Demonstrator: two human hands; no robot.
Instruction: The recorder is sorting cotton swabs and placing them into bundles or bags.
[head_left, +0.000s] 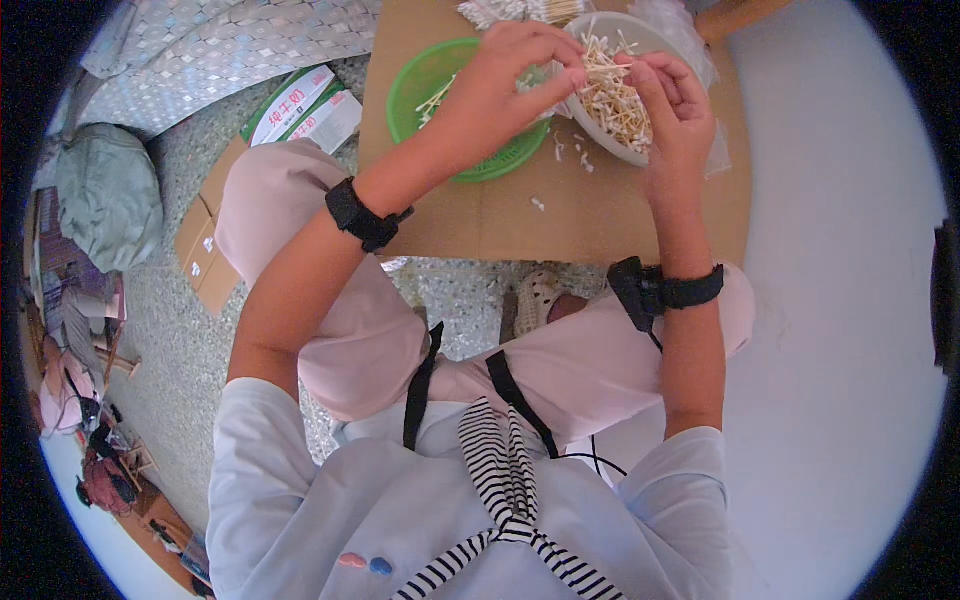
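Seated person works over a flat brown cardboard sheet laid as a low work surface, knees in pale pink trousers just under its near edge. On it, toward the person's left, sits a round green plastic plate with a few thin sticks lying in it; touching its right side is a pale grey oval bowl, tipped toward the person and heaped with thin wooden-stemmed cotton swabs. Left hand reaches across the plate's rim, fingers closed in a pinch on a small bunch of the swabs at the bowl's near edge; right hand rests on the bowl's right side, fingers curled narrow into the heap, seemingly gripping a few sticks, exact hold hidden. Both wrists carry black strap bands. A clear crinkled plastic bag lies partly under the bowl on the right. A few white loose bits are scattered on the cardboard near the plate. Handling judgement: swabs look very light, stems stiff but thin and likely to snap if bent, tips soft and fluffy; they tangle in the heap and slip apart singly. Best taken mid-stem with a fingertip pinch, several aligned parallel, not by the cotton ends. Bowl likely light and could tip further if pressed on its rim.
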